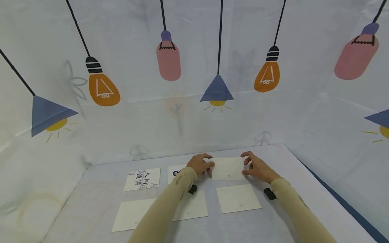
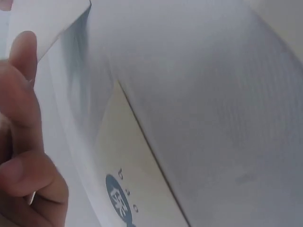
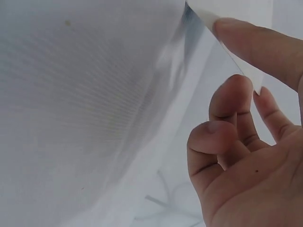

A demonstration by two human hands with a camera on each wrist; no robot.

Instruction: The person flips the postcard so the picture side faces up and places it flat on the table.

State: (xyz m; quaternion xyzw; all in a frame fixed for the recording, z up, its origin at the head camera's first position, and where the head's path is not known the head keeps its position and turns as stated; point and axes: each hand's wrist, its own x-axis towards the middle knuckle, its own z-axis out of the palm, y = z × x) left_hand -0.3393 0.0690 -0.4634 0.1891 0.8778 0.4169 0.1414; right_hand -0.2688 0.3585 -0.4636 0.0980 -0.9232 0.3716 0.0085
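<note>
Between my two hands a blank white card (image 1: 228,168) is held by its opposite side edges at the back of the table. My left hand (image 1: 200,163) grips the left edge; in the left wrist view a fingertip lies against the card (image 2: 42,23). At the right edge, my right hand (image 1: 259,167) pinches with thumb and fingertips, and the right wrist view shows the card (image 3: 241,12) tilted up from the tabletop. Partly behind the left hand lies a card with a dark blue round mark (image 1: 174,171), its printed character visible in the left wrist view.
A card printed with large characters (image 1: 143,179) lies at the back left. Along the front row are three pale cards: a left one (image 1: 130,212) partly under my left forearm, a middle one (image 1: 194,206) and a right one (image 1: 239,199). A lamp-patterned curtain (image 1: 194,125) stands behind the table.
</note>
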